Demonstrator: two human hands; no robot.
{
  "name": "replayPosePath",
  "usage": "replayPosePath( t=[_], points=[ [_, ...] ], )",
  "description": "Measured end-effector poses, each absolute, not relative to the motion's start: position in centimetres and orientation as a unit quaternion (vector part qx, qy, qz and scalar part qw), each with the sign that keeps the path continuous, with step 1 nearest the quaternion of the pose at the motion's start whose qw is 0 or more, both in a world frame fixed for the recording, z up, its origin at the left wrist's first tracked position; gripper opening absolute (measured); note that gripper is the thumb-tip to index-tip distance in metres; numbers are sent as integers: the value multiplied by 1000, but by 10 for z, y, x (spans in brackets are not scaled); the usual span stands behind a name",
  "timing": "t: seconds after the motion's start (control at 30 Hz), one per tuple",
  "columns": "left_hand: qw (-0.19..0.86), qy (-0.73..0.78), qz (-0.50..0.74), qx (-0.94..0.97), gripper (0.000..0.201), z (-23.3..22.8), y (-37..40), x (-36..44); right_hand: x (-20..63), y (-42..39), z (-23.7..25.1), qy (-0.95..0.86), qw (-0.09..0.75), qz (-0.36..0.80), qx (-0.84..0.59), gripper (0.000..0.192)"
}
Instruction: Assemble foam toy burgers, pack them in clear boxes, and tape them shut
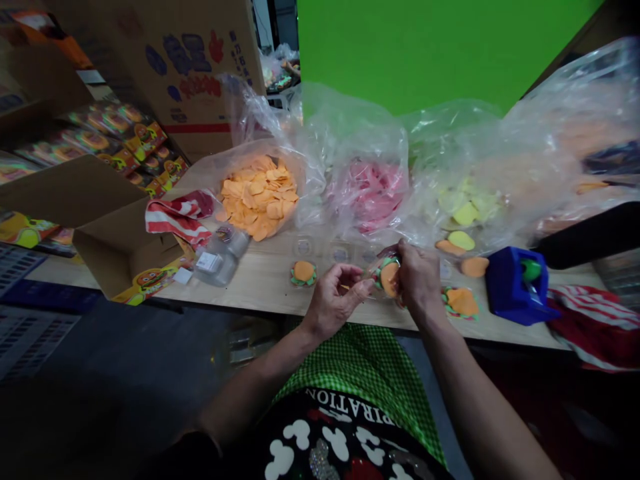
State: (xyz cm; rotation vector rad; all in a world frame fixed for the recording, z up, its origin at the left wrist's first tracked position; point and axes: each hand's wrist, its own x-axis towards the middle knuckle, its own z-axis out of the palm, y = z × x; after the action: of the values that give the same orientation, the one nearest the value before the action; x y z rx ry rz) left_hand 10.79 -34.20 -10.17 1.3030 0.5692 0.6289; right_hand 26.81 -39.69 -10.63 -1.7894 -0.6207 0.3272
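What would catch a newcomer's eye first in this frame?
Probably the bright green panel filling the top middle, behind clear plastic bags: orange pieces on the left, pink pieces in the middle. Then, at the near table edge, the left hand and right hand meet around a small burger-shaped toy.

Toy-packing workshop: bagged parts (260,197), cartons (125,250)

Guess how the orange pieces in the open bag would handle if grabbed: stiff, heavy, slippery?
The orange pieces look thin and flat, so probably light and somewhat floppy. Heaped loosely in the clear bag, they would likely slide apart when pushed. The similar stack in the right hand suggests they layer easily.
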Motion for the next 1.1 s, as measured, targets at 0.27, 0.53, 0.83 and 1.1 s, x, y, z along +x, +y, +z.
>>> replayPosePath(
  t=[0.27,0.53,0.83,1.1],
  points=[
    [620,311,341,635,20,-114,-345,104,242,-386,-107,-297,530,49,-793,45],
    [631,316,329,627,12,-107,-335,102,236,-387,-114,-287,518,73,-803,51],
    [699,306,301,572,22,-109,-325,95,219,-410,-112,-384,504,122,-764,31],
    [689,308,242,609,25,-102,-318,90,233,-422,-108,-396,530,239,-711,31]
  ],
)
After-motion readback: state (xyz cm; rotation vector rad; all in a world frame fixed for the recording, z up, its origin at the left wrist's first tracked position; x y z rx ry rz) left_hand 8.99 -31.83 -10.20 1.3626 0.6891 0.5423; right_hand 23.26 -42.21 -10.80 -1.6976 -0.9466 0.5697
